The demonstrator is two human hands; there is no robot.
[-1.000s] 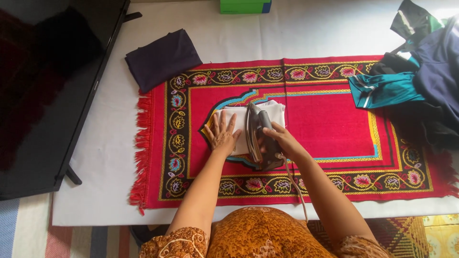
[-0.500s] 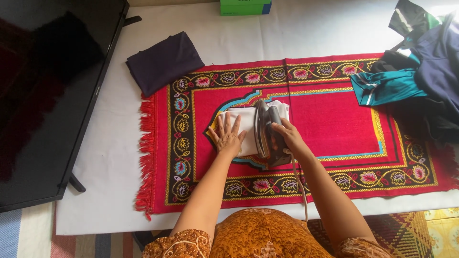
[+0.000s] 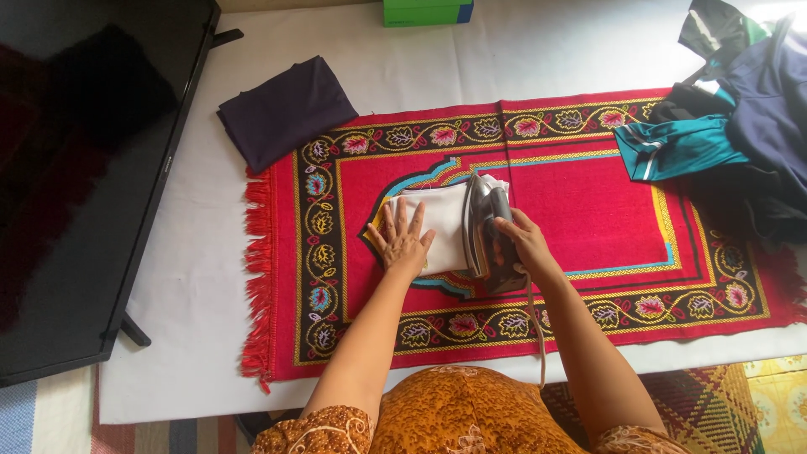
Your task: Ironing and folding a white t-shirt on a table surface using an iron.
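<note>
Fingers of your left hand (image 3: 403, 244) are spread wide and pressed flat on the left part of the folded white cloth (image 3: 437, 220), which lies near the middle of the frame on the red patterned mat (image 3: 588, 210). Your right hand (image 3: 523, 242) is wrapped around the handle of the grey electric iron (image 3: 489, 240); the iron sits along the right edge of the cloth, its nose toward the top of the frame and its heel hanging past the cloth's lower edge onto the mat. Its cord (image 3: 538, 328) runs down toward the bottom of the frame beside your right forearm.

You have open red mat to the right of the iron, up to the teal and dark blue garments (image 3: 723, 143) heaped at the upper right, which overlap the mat's corner. Left of the cloth the room is narrower: the floral border and then the red fringe (image 3: 256, 277) at the mat's left edge. Beyond the fringe lies bare white sheet (image 3: 193, 277), bounded on the left by the black flat screen (image 3: 76, 168). A folded dark purple cloth (image 3: 286, 109) lies at the upper left, just touching the mat's corner. A green box (image 3: 427, 11) sits at the top edge.
</note>
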